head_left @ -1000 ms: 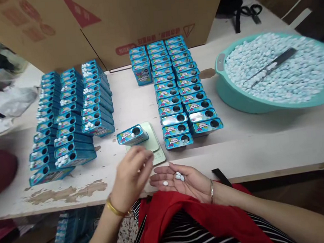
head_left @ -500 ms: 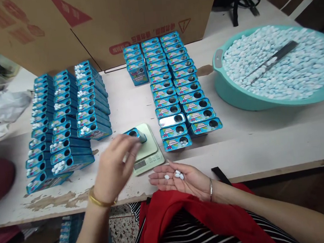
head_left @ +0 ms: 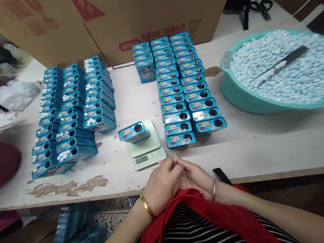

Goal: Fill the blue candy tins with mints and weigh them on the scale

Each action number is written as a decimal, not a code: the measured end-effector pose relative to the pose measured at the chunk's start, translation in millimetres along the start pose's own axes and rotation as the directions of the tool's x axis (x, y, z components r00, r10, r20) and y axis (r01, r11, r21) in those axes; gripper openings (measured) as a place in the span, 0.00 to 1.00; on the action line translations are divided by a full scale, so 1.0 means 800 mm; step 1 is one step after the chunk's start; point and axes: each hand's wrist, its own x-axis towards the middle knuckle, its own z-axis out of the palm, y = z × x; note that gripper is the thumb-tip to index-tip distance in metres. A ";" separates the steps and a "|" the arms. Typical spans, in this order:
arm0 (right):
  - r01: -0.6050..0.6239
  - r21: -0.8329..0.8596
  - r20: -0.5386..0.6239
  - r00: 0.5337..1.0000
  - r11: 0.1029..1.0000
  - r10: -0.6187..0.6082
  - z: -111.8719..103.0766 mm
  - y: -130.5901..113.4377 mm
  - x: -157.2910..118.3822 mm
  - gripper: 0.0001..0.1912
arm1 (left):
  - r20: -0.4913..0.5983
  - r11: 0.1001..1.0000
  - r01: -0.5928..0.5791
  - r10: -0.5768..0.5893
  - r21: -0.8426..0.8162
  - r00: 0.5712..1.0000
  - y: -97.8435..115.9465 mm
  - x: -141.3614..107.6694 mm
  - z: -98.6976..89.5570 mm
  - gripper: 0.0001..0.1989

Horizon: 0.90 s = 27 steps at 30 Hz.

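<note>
The pale, worn bench (head_left: 254,155) ran across the view, with a large cardboard box (head_left: 170,8) standing at its far side beyond the scale (head_left: 154,141). On the scale's plate stood one blue tin (head_left: 134,132), upright, with the round hole in its top uncovered; the reading on the display was too small to make out. Just in front of the scale, the two hands met. The left hand (head_left: 162,181) had its fingers bent down over the other palm, its grip turned away, so I cannot tell how far it was closed or whether it had hold of anything. The right hand (head_left: 196,177) lay palm up in a loose, open cup, but the left fingers covered part of it and whatever it might have carried was hidden. Left of the scale, rows of tins (head_left: 99,122) stood close together, many with little heaps of pale pellets beside their holes. Right of the scale, a second block of tins (head_left: 174,107) showed open holes and no such heaps, and pellets could be seen inside the nearest one. Farther right sat a turquoise basin (head_left: 239,100) full of pellets (head_left: 280,56). By my reading the work was only partway along: a single tin was on the plate, pellets lay loose on many lids, and no visible hole had a cap. How full most tins were, and which group counted as finished, could not be judged.
</note>
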 end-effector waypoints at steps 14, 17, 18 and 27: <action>0.104 0.021 -0.129 0.986 0.994 -0.101 -0.011 0.003 0.008 0.18 | -0.649 0.994 0.046 0.030 0.100 0.760 -0.058 0.024 -0.111 0.05; 0.111 0.009 -0.113 0.987 0.994 -0.110 -0.013 0.002 0.009 0.20 | -0.621 0.984 0.086 0.030 0.155 0.783 -0.080 0.039 -0.123 0.05; 0.115 0.008 -0.108 0.988 0.993 -0.113 -0.013 0.001 0.009 0.20 | -0.590 0.981 0.091 0.028 0.172 0.807 -0.084 0.041 -0.123 0.05; 0.126 0.105 -0.138 0.984 0.987 -0.111 -0.003 -0.006 0.009 0.20 | -0.366 0.980 -0.137 0.182 0.146 0.913 -0.034 0.001 -0.066 0.11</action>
